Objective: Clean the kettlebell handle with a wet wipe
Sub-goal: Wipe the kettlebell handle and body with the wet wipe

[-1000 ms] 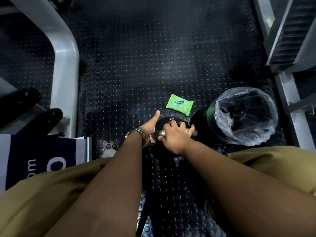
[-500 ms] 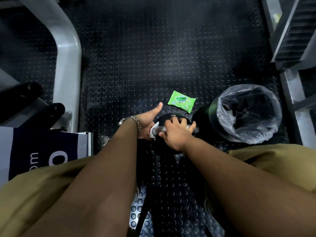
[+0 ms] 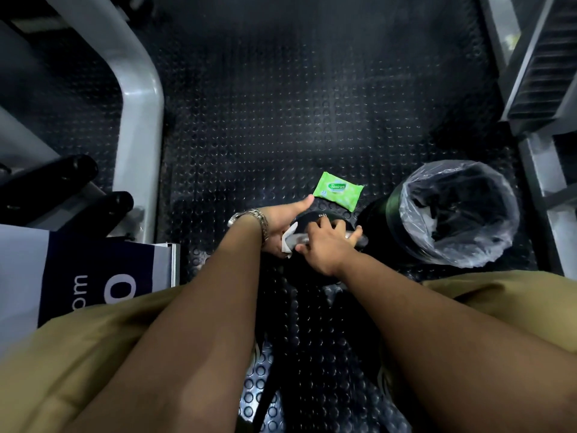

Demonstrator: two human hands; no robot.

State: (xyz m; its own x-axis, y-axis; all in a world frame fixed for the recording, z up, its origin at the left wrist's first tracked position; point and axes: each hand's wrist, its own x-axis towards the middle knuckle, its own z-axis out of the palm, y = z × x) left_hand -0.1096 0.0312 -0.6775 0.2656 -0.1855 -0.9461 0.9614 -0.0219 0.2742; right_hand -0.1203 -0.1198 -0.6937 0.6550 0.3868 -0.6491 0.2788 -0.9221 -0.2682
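Observation:
A black kettlebell (image 3: pixel 316 217) stands on the studded floor mat, its metal handle (image 3: pixel 355 236) running left to right. My right hand (image 3: pixel 326 246) grips the middle of the handle from above. My left hand (image 3: pixel 281 223), with a watch on its wrist, holds a white wet wipe (image 3: pixel 288 238) against the left end of the handle, thumb stretched out toward the far side. Most of the handle and the kettlebell body is hidden under my hands.
A green pack of wipes (image 3: pixel 337 190) lies on the mat just beyond the kettlebell. A black bin with a clear liner (image 3: pixel 406 195) stands right of it. A grey machine frame (image 3: pixel 139 120) rises at left, and metal steps (image 3: pixel 543 73) at right. My knees fill the foreground.
My left hand has worked the wipe a little around the left end of the handle, and more of the white wipe shows. My right hand has kept its grip.

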